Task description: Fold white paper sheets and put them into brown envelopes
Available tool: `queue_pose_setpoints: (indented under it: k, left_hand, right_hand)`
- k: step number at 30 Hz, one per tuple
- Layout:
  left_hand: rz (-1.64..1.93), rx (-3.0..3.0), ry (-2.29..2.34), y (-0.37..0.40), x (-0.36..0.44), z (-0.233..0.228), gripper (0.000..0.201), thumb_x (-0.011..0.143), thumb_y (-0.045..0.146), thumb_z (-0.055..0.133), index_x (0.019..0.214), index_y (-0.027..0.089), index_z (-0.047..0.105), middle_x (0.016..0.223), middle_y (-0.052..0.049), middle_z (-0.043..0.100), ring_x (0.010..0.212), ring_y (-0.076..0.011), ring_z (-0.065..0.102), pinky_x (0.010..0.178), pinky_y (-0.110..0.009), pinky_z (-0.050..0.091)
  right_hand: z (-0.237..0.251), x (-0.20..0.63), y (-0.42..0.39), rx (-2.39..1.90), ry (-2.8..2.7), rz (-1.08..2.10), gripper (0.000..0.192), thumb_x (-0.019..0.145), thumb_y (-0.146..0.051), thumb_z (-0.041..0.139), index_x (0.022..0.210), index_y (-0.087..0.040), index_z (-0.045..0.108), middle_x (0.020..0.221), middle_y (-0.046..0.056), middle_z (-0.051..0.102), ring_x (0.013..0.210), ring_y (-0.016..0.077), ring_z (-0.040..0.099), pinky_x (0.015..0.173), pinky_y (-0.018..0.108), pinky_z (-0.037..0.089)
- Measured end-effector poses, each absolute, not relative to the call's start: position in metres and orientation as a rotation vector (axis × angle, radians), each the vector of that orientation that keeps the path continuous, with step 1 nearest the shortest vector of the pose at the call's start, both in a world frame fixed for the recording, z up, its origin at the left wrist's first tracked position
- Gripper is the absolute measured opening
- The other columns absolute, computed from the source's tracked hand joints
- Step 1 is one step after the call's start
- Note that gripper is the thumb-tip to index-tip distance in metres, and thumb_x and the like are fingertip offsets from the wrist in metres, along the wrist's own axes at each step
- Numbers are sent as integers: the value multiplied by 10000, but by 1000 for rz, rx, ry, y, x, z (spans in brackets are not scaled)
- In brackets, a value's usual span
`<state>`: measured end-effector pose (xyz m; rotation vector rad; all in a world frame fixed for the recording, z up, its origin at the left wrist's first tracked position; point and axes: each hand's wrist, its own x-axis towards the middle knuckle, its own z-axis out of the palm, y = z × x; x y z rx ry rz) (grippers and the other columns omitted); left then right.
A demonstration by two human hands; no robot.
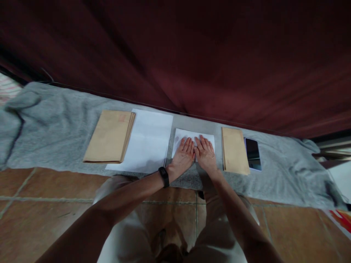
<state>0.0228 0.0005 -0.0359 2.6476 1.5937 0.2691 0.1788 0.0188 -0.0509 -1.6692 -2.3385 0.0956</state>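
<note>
Both of my hands lie flat, side by side, pressing down on a small folded white sheet of paper [181, 134] on a grey blanket [55, 124]. My left hand [183, 155], with a black band on its wrist, covers the sheet's left half. My right hand [205, 153] covers the right half. The fingers of both are stretched out and hold nothing. To the left of the folded sheet lies a stack of larger white paper [146, 140].
A pile of brown envelopes [109, 136] lies left of the white stack. Another brown envelope pile [234, 149] and a dark phone [252, 153] lie right of my hands. A dark red curtain [192, 54] hangs behind the blanket. Brown floor tiles [41, 193] lie in front.
</note>
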Motion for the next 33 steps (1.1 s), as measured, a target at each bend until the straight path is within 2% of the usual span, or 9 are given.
queue_pose_setpoints:
  k: [4, 10, 16, 23, 28, 33]
  left_hand:
    - [255, 2665, 1539, -4, 25, -29, 571, 970, 151, 330, 1514, 53, 474, 1579, -207, 459, 1547, -300, 291, 1296, -541, 156]
    - [63, 2890, 1540, -11, 31, -24, 526, 982, 124, 316, 1430, -68, 515, 1512, -290, 502, 1487, -340, 409, 1300, -541, 174]
    - [57, 2857, 1538, -13, 31, -21, 532, 982, 126, 330, 1464, -29, 494, 1524, -261, 504, 1486, -332, 413, 1287, -538, 211]
    - [195, 2731, 1557, -4, 20, -32, 524, 1021, 172, 318, 1506, 44, 469, 1591, -222, 433, 1510, -307, 376, 1243, -528, 310]
    - [408, 2655, 1567, 10, 9, -43, 538, 1043, 297, 340, 1533, 101, 447, 1636, -132, 394, 1544, -255, 312, 1278, -463, 247]
    - [451, 2595, 1667, 21, 9, -45, 561, 1039, 319, 324, 1542, 96, 435, 1623, -144, 410, 1551, -272, 295, 1272, -491, 249]
  right_hand:
    - [-53, 184, 20, -1702, -2314, 74, 538, 1085, -382, 299, 1572, -187, 419, 1668, 117, 334, 1541, 278, 286, 1243, 512, 260]
    - [-55, 189, 21, -1714, -2310, 63, 538, 1082, -369, 311, 1572, -176, 420, 1668, 122, 330, 1536, 284, 299, 1245, 506, 257]
    - [-56, 189, 22, -1709, -2304, 63, 534, 1079, -366, 321, 1569, -182, 425, 1665, 127, 336, 1531, 284, 311, 1236, 522, 269]
    - [-54, 185, 23, -1789, -2219, 59, 529, 1078, -367, 333, 1558, -172, 443, 1642, 133, 380, 1513, 300, 349, 1230, 529, 273]
    - [-53, 184, 22, -1798, -2207, 49, 522, 1081, -378, 341, 1551, -182, 454, 1641, 119, 383, 1512, 295, 356, 1232, 518, 280]
    - [-49, 181, 24, -1838, -2172, 64, 513, 1079, -363, 355, 1544, -176, 466, 1625, 121, 409, 1501, 296, 382, 1235, 521, 283]
